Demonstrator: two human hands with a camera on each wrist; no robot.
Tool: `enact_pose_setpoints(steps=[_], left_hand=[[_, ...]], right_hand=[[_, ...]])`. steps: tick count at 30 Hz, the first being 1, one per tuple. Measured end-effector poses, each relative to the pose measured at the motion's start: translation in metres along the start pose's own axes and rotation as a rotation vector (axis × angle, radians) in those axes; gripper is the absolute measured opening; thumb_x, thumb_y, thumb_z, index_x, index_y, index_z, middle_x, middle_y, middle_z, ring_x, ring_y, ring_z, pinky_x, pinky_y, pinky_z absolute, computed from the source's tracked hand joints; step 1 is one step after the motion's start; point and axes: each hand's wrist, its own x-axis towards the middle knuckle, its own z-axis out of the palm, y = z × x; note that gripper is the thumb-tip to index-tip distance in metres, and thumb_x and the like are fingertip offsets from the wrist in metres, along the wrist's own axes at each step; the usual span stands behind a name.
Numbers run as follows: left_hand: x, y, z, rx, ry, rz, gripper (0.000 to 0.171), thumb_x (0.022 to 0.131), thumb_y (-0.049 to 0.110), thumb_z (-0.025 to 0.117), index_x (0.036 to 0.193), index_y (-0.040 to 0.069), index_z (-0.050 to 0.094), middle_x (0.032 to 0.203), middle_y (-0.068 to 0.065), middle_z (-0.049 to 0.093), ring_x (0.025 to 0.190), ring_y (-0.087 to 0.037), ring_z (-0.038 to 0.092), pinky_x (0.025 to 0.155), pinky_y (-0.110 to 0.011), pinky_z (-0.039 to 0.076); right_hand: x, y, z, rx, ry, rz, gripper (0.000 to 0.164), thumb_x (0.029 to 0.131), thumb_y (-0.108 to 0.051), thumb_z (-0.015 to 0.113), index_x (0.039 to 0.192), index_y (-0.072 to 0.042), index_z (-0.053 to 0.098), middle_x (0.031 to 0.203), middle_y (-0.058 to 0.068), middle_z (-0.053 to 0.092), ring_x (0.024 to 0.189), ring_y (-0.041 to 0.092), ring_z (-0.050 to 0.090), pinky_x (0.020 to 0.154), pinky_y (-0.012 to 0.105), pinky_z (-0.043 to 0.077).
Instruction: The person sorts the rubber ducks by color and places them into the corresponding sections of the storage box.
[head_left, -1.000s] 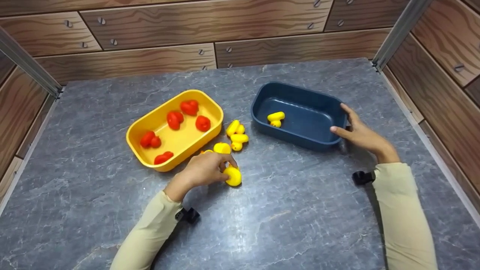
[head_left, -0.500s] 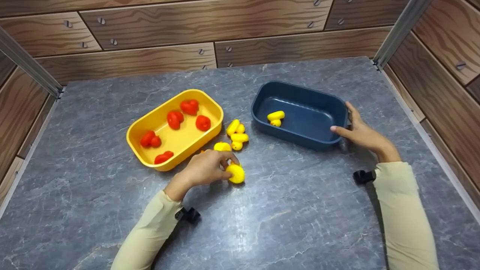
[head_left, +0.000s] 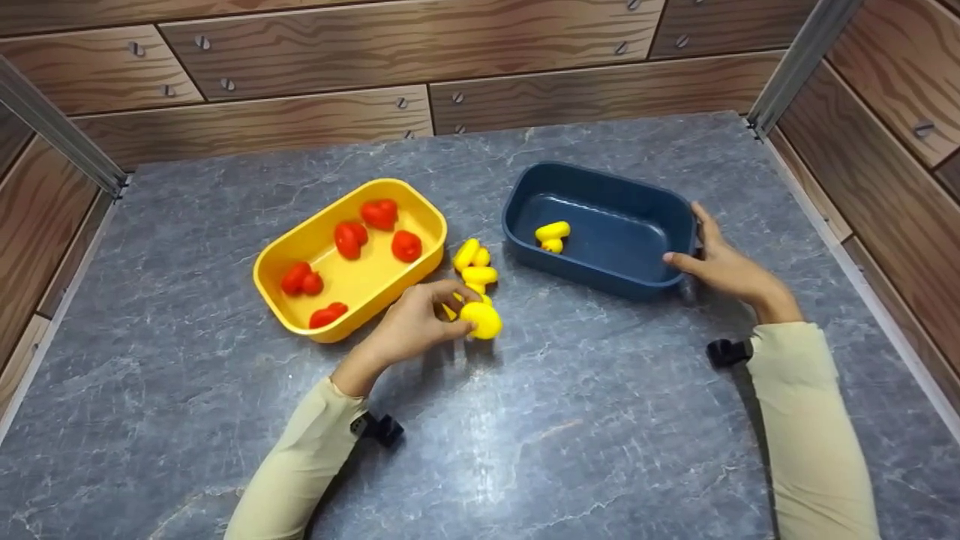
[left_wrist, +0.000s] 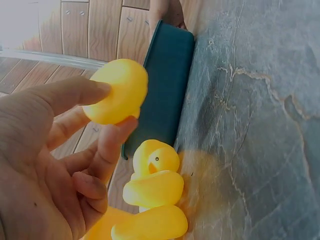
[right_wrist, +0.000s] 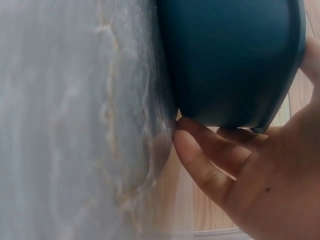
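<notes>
My left hand (head_left: 412,324) pinches a yellow rubber duck (head_left: 481,320) between thumb and fingers. In the left wrist view that duck (left_wrist: 122,92) is off the tabletop. Just beyond it lie several more yellow ducks (head_left: 480,275), some partly hidden by my hand. The dark blue bin (head_left: 592,281) stands at the right with one yellow duck (head_left: 553,232) inside. My right hand (head_left: 731,274) grips its right end, thumb over the rim and fingers along the outer wall. In the right wrist view the fingers (right_wrist: 205,165) reach low beside the bin (right_wrist: 230,65).
A yellow bin (head_left: 296,330) with several red ducks (head_left: 350,240) stands at the left, close to my left hand. Grey marbled tabletop (head_left: 570,450) extends in front. Wood-patterned panels (head_left: 405,45) enclose the back and sides.
My left hand has lifted the pinched duck off the table and carried it away from me and slightly right. The right hand's thumb and fingers stay at the blue bin's end.
</notes>
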Motion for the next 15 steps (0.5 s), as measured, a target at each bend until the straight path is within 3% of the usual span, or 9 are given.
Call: enact_pose_setpoints(steps=[8,15], left_hand=[[0.007,-0.001,0.000,-0.151,0.094,0.075,0.026,0.080,0.007,0.074,0.105,0.002,0.067,0.092,-0.013,0.068,0.080,-0.013,0.058,0.069,-0.020,0.045],[0.014,0.001,0.000,-0.288,0.118,0.040,0.029,0.080,0.003,0.072,0.108,-0.001,0.064,0.087,-0.010,0.069,0.070,-0.012,0.056,0.061,-0.018,0.044]], right_hand=[[-0.002,-0.003,0.000,0.010,0.008,0.000,0.105,0.093,-0.042,0.060,0.150,-0.021,-0.026,0.156,0.023,-0.023,0.145,0.044,-0.014,0.114,0.064,-0.002],[-0.001,-0.001,-0.001,0.024,-0.009,-0.011,0.103,0.095,-0.036,0.058,0.149,-0.020,-0.029,0.156,0.022,-0.024,0.145,0.046,-0.007,0.116,0.061,0.002]])
